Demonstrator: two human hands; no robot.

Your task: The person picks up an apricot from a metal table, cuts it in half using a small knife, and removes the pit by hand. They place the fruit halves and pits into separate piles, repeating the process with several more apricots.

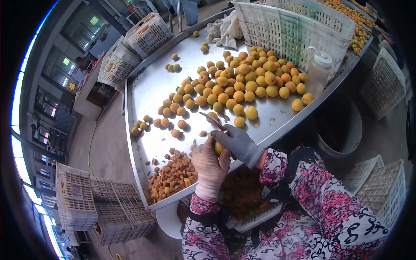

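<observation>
My left hand (209, 164), in a pale, stained glove, is closed round a yellow-orange apricot (219, 148) close to the table's front edge. In a grey glove, my right hand (239, 144) grips a small knife (213, 121), its curved blade pointing up and left, and sits right beside the held fruit. Beyond both hands, many loose apricots (234, 86) spread over the metal table (151, 93). To the left of my left hand is a heap of brown apricot pits (172, 175). The fingers partly hide the held apricot.
A white plastic crate (290, 34) and a lidded clear jug (319, 71) stand along the table's right side, near a crumpled cloth (225, 30). Below the edge are a crate of cut fruit (242, 195) and a white bucket (168, 221). Stacked crates (104, 203) stand left; a bin (340, 125) right.
</observation>
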